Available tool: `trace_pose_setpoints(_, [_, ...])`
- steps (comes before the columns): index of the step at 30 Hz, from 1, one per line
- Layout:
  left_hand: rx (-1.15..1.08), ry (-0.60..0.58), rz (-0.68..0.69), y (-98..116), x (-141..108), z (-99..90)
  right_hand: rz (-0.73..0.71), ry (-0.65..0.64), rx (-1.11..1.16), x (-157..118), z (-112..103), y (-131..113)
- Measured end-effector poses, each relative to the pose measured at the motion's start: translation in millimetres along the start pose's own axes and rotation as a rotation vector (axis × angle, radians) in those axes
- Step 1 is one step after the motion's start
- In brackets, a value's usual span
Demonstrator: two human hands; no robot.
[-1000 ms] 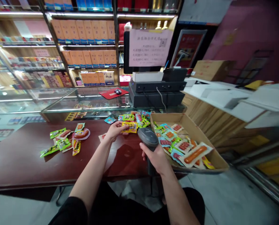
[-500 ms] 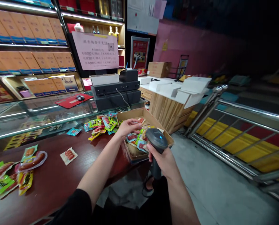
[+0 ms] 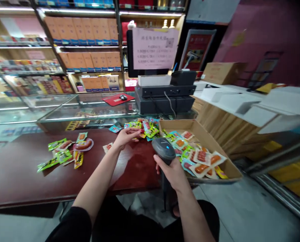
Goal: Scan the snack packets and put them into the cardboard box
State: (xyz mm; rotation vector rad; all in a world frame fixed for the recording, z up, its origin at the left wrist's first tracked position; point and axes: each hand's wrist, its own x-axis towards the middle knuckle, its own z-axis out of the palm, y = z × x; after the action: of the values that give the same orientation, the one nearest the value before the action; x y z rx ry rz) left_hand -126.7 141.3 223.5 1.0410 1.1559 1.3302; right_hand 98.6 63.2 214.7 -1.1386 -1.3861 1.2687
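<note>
My left hand (image 3: 127, 137) is over the dark red table (image 3: 137, 168), its fingers stretched out and slightly apart with nothing seen in them. Just beyond its fingertips lies a pile of small colourful snack packets (image 3: 150, 127). My right hand (image 3: 173, 171) is wrapped round the handle of a black barcode scanner (image 3: 164, 148), which shows a blue light on top. Right of the scanner, a cardboard box (image 3: 230, 164) holds several sausage packets (image 3: 202, 159). A single packet (image 3: 107, 147) lies left of my left hand, and another group of packets (image 3: 64, 155) is farther left.
A glass counter (image 3: 89, 107) runs behind the table, with a red mat (image 3: 117, 99) and mouse on it. A monitor with a pink sign (image 3: 155, 50) stands above black devices (image 3: 165, 101). Stocked shelves line the back. At the right are a wooden counter (image 3: 215, 117) and metal rails.
The view has turned left. My left hand has moved from over the box to beside the packet pile. The scanner, still in my right hand, is now left of the box's contents.
</note>
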Motion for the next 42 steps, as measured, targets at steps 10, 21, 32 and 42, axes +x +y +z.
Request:
trace_pose_setpoints(10, [0.883,0.280,0.131,-34,-47,-124.0,0.083,-0.235,0.045,23,87,7])
trace_pose_setpoints(21, [1.488,0.203,0.087,-49,-70,-108.9,0.106,-0.300,0.021,27,100,18])
trace_pose_setpoints(32, [0.581,0.227,0.025,-44,-60,-117.8,0.115,-0.256,0.026,26,88,27])
trace_pose_setpoints(42, [-0.149,0.165,-0.268,-31,-25,-99.0,0.125,-0.197,-0.015,17,73,20])
